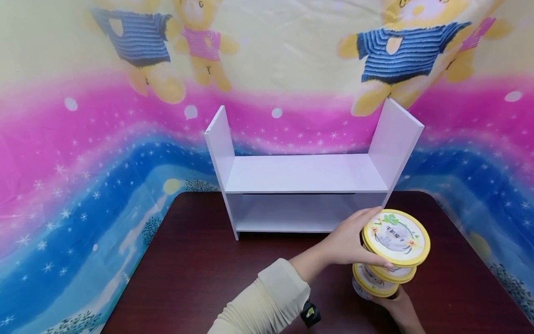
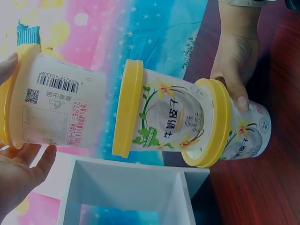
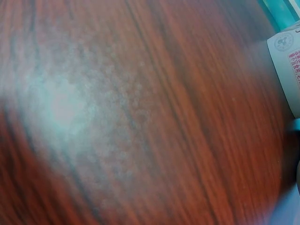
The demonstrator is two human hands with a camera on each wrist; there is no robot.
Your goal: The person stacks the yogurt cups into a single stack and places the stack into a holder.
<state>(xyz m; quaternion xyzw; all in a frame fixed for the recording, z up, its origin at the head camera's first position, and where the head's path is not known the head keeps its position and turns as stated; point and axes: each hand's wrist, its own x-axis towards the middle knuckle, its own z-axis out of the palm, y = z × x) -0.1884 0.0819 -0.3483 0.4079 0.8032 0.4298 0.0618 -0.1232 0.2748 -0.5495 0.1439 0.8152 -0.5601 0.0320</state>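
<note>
Three white paper tubs with yellow lids stand in a column at the table's right side. My left hand (image 1: 348,239) grips the top tub (image 1: 396,237) around its lid, thumb on one side and fingers on the other. A gap shows in the left wrist view between this top tub (image 2: 61,103) and the middle tub (image 2: 171,112). The middle tub sits on the bottom tub's lid, slightly off-centre. Low down, my right hand (image 1: 400,307) holds the bottom tub (image 2: 246,133) by its side. Only part of a tub (image 3: 287,65) shows at the right wrist view's edge.
A white two-tier shelf (image 1: 306,172) with raised side panels stands at the back of the dark red-brown table (image 1: 187,278). Behind it hangs a cloth backdrop (image 1: 292,55) printed with bears. A small black object (image 1: 310,314) lies beside my left sleeve.
</note>
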